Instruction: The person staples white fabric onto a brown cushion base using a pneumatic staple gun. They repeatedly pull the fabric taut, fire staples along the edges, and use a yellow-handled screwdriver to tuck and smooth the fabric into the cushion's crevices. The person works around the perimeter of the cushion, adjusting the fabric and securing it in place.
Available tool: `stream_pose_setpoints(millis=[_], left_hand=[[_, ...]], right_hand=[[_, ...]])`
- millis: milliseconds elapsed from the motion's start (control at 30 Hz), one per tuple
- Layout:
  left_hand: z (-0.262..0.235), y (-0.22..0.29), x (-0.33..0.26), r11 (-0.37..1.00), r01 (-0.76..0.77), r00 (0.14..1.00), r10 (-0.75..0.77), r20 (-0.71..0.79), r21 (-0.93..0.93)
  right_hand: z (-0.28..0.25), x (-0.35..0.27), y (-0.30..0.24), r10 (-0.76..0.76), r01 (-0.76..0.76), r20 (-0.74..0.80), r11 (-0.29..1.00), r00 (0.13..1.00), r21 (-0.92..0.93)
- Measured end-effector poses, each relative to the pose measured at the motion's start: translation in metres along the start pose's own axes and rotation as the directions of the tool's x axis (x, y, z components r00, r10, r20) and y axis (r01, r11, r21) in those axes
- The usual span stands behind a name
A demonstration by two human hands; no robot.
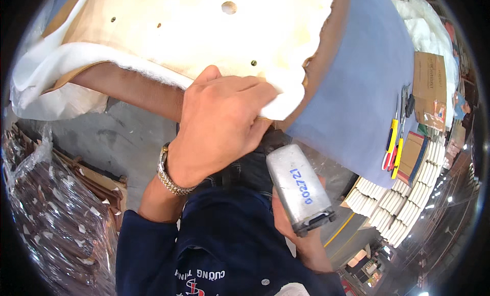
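The left hand point(222, 115) clasped white padding point(287, 101) under its fingers, while the right hand point(282, 213), below its right, gripped a silver tool point(299, 186).

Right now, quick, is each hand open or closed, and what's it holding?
Left hand: closed, fingers curled on the edge of the white padding.
Right hand: closed around a silver metal tool, probably a staple gun; most fingers are hidden.

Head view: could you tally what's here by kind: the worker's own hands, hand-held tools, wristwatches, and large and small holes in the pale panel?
Hands: 2 (left hand, right hand)
Silver tool: 1
Wristwatch: 1
Large hole: 1
Small holes: 3
Total in view: 8
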State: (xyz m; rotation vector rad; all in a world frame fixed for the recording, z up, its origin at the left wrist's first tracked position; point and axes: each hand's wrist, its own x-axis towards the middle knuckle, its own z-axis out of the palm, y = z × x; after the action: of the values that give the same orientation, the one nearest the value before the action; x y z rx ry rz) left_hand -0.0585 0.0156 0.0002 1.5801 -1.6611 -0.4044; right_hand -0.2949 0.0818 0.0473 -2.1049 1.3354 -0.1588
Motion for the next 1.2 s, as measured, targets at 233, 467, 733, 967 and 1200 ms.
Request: stream_pose_setpoints(millis=[233,467,733,967,1200], left_hand=[[0.002,-0.011,0.010,1.000,0.013,1.000,-0.013,-0.007,0.011],[-0.039,-0.014,0.016,0.982,0.120,0.981,-0.140,0.135,0.149],[-0.033,0.000,0.008,0.966,0.060,0.994,-0.080,0.070,0.250],[-0.025,0.004,-0.001,0.997,0.079,0.997,-0.079,0.009,0.022],[-0.023,-0.003,0.001,0.998,0.059,0.998,-0.057,-0.040,0.026]], right_hand=[[0.026,0.022,0.027,-0.276,0.276,-0.174,0.961,0.945,-0.025],[0.042,0.027,0.044,-0.412,0.512,-0.440,0.849,0.798,0.132],[0.061,0.004,0.065,-0.270,0.479,-0.474,0.780,0.838,0.402],[0.055,0.024,0.053,-0.306,0.470,-0.404,0.780,0.862,0.412],[0.055,0.031,0.043,-0.317,0.451,-0.390,0.832,0.864,0.323]])
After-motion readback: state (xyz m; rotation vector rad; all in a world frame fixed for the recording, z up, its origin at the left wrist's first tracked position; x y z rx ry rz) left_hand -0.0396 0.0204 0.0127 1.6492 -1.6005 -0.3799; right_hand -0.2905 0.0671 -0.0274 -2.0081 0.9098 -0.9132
